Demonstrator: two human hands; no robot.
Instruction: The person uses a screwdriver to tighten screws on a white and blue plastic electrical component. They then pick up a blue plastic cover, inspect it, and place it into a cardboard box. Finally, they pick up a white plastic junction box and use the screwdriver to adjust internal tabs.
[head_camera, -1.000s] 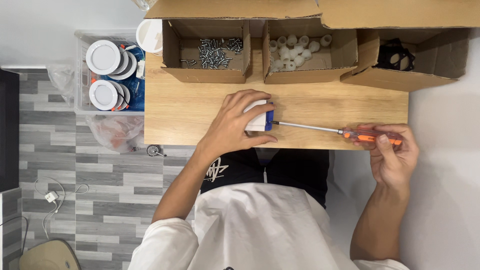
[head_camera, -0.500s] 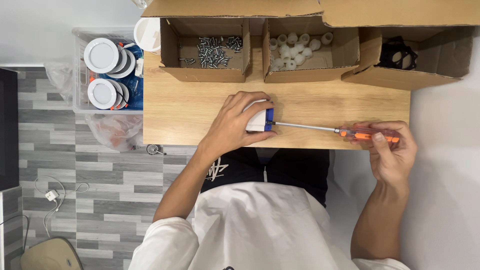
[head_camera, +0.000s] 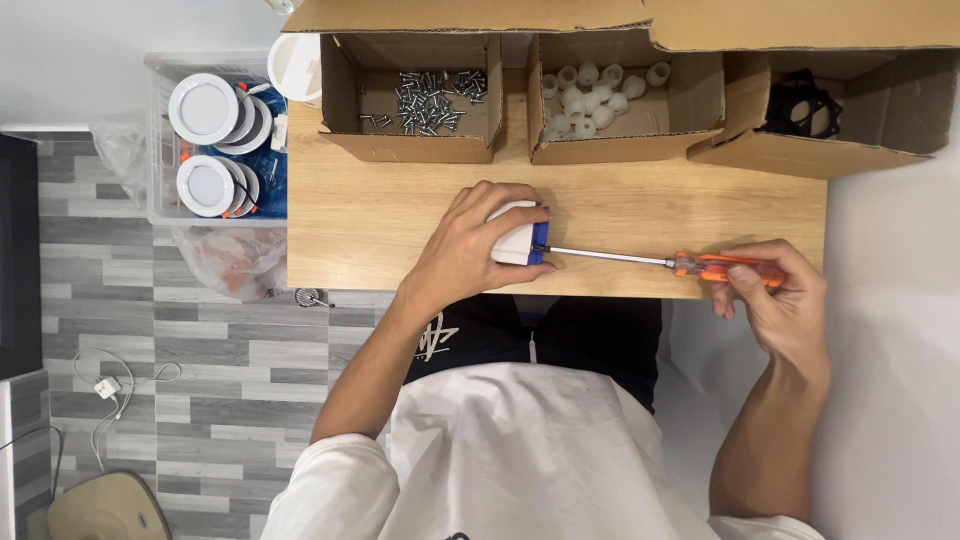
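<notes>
A long wooden worktop (head_camera: 400, 215) runs across the upper middle of the head view, with grey plank flooring (head_camera: 150, 340) to its left and a pale surface to its right. Along the far edge of the worktop stand three open cardboard boxes. The left box (head_camera: 345, 100) holds a scatter of small metal screws (head_camera: 428, 98); the middle box (head_camera: 690, 135) holds a cluster of small white round parts (head_camera: 592, 95); the right box (head_camera: 880, 150) is tipped on its side and shows black parts (head_camera: 803, 105) inside. Just beside the left end of the worktop sits a clear plastic bin (head_camera: 155, 130) stacked with round white discs (head_camera: 205, 110), and a crumpled clear bag (head_camera: 225, 260) lies below it.

The person, in a white shirt, leans over the near edge. The left hand (head_camera: 470, 245) lies curled over a small white block with a blue end (head_camera: 520, 242), pressing it flat on the worktop near the front edge, fingers wrapped over its top and thumb under its near side. The right hand (head_camera: 775, 300) is closed around the orange handle of a screwdriver (head_camera: 700, 265), off the right corner of the worktop. The screwdriver lies almost level, its thin metal shaft reaching left so that the tip meets the blue end of the block. On the floor at lower left lies a white plug with a cable (head_camera: 105, 388).
</notes>
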